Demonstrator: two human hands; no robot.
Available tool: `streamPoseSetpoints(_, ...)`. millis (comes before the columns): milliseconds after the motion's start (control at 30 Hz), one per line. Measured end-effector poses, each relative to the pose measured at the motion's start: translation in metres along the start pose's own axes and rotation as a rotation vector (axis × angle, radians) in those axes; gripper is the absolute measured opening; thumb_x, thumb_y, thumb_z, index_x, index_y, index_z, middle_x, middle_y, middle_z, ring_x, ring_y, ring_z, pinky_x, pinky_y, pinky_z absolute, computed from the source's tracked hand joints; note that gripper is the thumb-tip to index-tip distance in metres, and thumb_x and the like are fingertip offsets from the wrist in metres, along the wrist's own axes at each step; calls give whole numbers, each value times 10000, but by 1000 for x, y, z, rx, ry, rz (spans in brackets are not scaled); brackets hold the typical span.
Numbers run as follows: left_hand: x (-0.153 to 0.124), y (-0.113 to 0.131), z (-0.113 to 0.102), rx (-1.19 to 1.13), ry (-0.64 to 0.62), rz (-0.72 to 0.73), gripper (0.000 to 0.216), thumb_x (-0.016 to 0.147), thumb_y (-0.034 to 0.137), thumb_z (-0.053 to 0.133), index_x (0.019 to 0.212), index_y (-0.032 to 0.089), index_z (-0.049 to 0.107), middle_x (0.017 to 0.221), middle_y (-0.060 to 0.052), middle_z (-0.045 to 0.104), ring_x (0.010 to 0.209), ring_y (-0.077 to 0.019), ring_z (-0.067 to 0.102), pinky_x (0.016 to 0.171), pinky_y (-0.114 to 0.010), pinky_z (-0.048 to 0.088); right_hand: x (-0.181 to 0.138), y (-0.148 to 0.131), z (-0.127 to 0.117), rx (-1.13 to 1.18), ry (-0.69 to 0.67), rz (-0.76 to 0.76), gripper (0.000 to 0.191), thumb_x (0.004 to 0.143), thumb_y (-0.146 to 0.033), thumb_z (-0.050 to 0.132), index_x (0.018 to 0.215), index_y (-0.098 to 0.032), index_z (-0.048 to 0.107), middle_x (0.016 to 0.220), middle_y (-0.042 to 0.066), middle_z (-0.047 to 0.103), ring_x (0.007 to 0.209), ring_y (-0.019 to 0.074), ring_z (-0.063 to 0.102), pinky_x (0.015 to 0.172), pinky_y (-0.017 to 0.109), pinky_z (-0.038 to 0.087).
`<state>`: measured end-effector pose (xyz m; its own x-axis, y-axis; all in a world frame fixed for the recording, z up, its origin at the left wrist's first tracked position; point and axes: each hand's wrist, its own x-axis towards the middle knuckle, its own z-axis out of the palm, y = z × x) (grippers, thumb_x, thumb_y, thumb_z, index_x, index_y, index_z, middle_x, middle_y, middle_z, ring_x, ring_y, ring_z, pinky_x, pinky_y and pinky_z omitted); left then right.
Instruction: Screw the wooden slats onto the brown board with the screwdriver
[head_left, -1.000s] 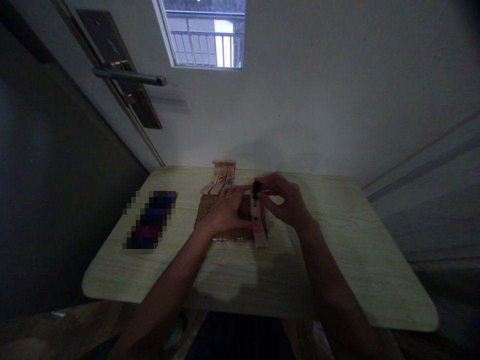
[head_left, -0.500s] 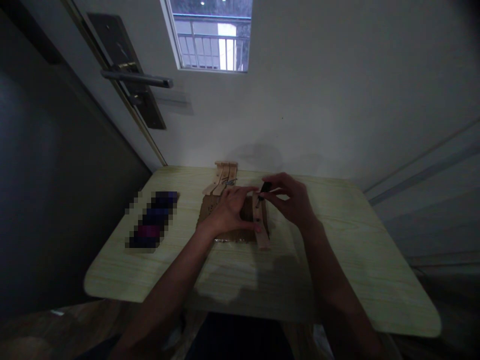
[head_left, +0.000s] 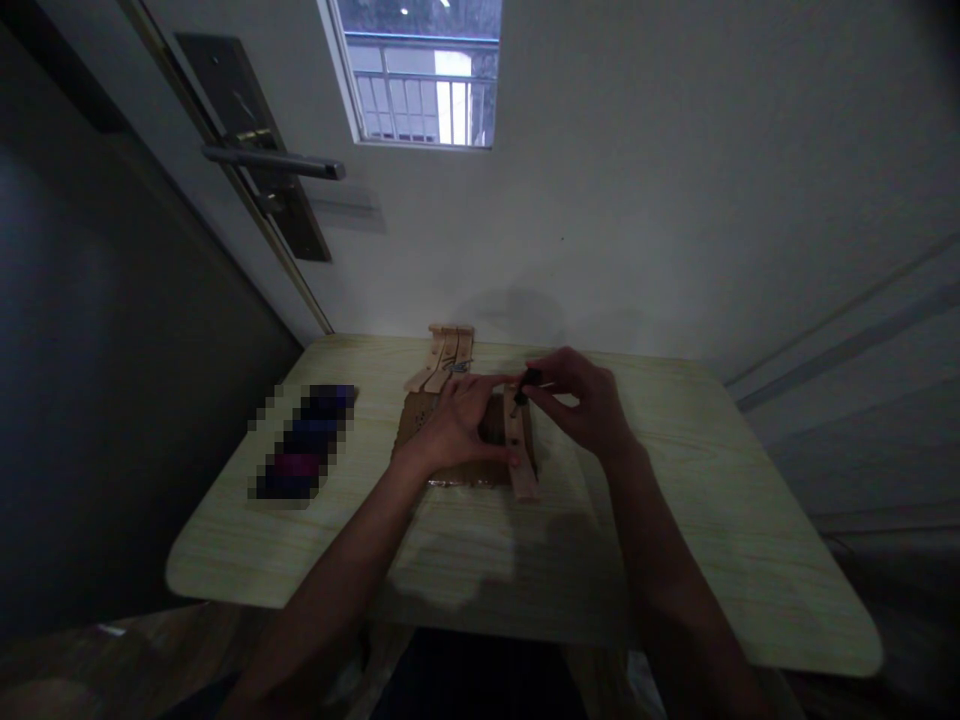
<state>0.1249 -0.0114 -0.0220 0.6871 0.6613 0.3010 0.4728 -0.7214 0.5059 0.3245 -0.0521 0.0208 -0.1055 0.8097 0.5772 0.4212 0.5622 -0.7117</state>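
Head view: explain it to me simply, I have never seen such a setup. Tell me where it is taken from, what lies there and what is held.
There is no machine here: a camera on a person's head looks forward and down at their bare hands. The left hand spreads over cardboard, its thumb on a wooden strip. The right hand pinches a small black tool, tip towards the strip. Beyond lie more wooden pieces with thin metal bits. The table also bears a pixelated item, too obscured to name.
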Motion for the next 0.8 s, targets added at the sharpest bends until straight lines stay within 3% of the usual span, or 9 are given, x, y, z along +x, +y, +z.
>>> streamPoseSetpoints(133, 0, -1, 2, 3, 20, 18, 1017, 593, 670, 777, 1411, 240, 354, 1356, -121, 521, 1271, -347, 450, 1083, -506, 307, 1, 4, 4, 4, 43, 3, 242, 762, -288, 751, 963, -225, 631, 762, -39, 677, 680, 102, 687, 602, 208, 618)
streamPoseSetpoints(333, 1, -2, 3, 1, 19, 18, 1011, 582, 667, 783, 1392, 217, 378, 1364, -127, 523, 1278, -358, 449, 1082, -518, 312, 2, 3, 7, -32, 69, -66, 211, 742, -303, 775, 911, -215, 684, 810, -14, 687, 679, 99, 673, 593, 206, 616)
streamPoseSetpoints(500, 0, 1, -1, 3, 20, 14, 999, 592, 629, 801, 1398, 224, 373, 1376, -110, 518, 1290, -345, 443, 1084, -489, 318, 0, -2, -5, -33, -13, -78, 226, 819, -185, 641, 1042, -202, 673, 1008, 45, 712, 881, 147, 708, 685, 246, 631)
streamPoseSetpoints(800, 0, 0, 0, 5, 28, 10, 1013, 580, 639, 803, 1400, 235, 367, 1358, -119, 523, 1266, -351, 457, 1070, -484, 316, 0, 1, -8, 7, -34, -1, 199, 795, -188, 667, 993, -200, 679, 898, 4, 722, 765, 123, 710, 665, 252, 633)
